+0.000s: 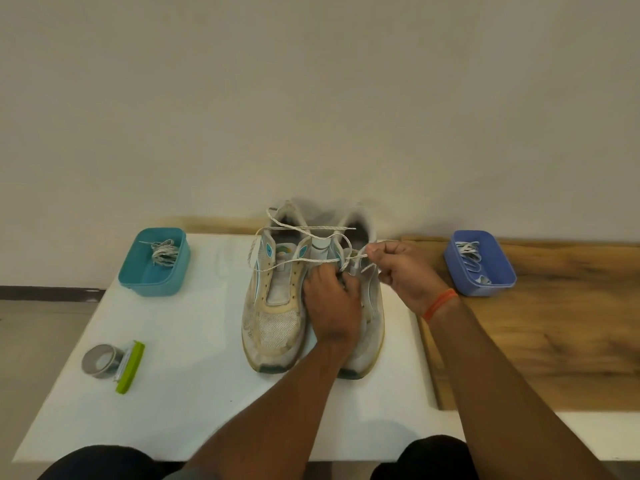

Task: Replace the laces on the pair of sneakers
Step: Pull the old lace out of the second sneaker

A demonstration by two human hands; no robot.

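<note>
A: Where are the sneakers being kept?

B: The left sneaker and right sneaker are being stood side by side on the white table, toes towards six o'clock.

A: And the hands?

B: The lace is being pinched by the right hand at one o'clock of the right sneaker. That shoe's eyelets are being covered by the left hand, fingers curled; what is being gripped cannot be told.

A: Anything else?

B: Laces are being held in a teal tub at ten o'clock and a blue tub at two.
</note>
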